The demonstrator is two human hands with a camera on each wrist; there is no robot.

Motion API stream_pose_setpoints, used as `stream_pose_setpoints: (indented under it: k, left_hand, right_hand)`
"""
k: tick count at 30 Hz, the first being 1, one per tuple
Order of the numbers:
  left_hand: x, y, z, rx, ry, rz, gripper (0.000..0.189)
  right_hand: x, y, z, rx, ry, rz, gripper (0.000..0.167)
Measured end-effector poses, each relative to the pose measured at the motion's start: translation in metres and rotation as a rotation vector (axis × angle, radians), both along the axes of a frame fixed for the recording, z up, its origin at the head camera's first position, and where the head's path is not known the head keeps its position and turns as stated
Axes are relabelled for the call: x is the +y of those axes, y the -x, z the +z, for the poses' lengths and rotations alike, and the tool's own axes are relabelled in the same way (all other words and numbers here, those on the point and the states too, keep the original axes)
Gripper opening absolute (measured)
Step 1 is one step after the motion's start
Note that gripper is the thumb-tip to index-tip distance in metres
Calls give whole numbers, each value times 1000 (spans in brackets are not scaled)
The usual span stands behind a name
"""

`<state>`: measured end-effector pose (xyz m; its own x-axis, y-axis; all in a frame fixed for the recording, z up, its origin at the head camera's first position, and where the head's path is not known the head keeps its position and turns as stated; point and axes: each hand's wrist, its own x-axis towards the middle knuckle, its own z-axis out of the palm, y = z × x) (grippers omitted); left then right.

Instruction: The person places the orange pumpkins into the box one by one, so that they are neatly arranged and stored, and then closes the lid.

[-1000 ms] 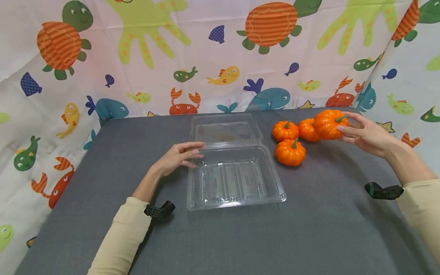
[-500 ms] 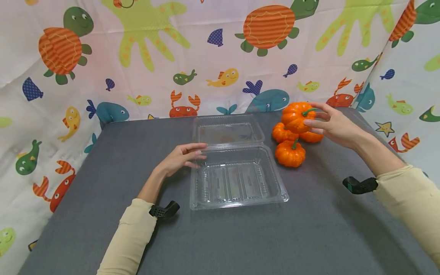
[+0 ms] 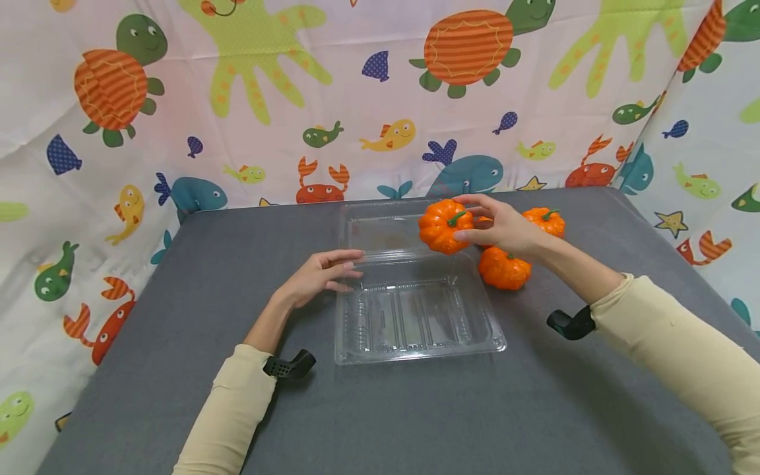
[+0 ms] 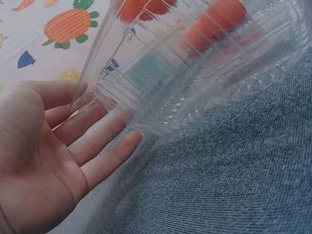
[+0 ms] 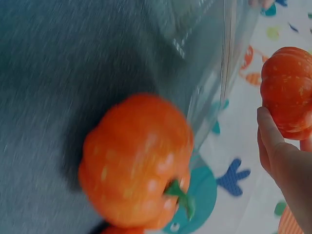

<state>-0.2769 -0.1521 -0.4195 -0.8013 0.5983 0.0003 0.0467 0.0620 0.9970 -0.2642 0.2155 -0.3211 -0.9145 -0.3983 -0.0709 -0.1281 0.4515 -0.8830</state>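
My right hand (image 3: 499, 227) grips a small orange pumpkin (image 3: 445, 226) with a green stem, held up over the right part of a clear plastic clamshell container (image 3: 420, 310). The right wrist view shows the fingers and thumb around this raised pumpkin (image 5: 287, 92). At the container's left side, near the hinge, is my left hand (image 3: 317, 277). Its fingers reach out loosely against the clear wall (image 4: 146, 73), with the rim by the thumb. Both container halves lie spread apart, the lid (image 3: 380, 227) behind the base.
Right of the container sit more pumpkins: one in front (image 3: 505, 268), one at the back (image 3: 544, 222), and one mostly hidden behind my right hand. A grey cloth (image 3: 415, 415) covers the table. A curtain (image 3: 255, 152) printed with sea animals hangs behind it.
My right hand has carried its pumpkin leftward from above the other pumpkins to over the container. My left hand stays at the container's left edge.
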Motion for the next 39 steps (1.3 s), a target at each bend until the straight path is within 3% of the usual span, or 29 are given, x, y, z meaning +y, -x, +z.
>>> stream_pose_setpoints:
  k: [16, 28, 34, 39]
  left_hand:
    - [5, -1, 1, -30, 6, 12, 42]
    - [6, 0, 0, -57, 9, 30, 42]
    - [5, -1, -1, -39, -9, 17, 41]
    - [6, -3, 0, -29, -7, 15, 41]
  right_hand:
    - [-68, -5, -19, 101, 7, 201, 63]
    - [-95, -16, -38, 197, 4, 246, 62]
    - [-100, -23, -46, 281, -12, 283, 61]
    - [-103, -29, -55, 293, 2, 286, 69]
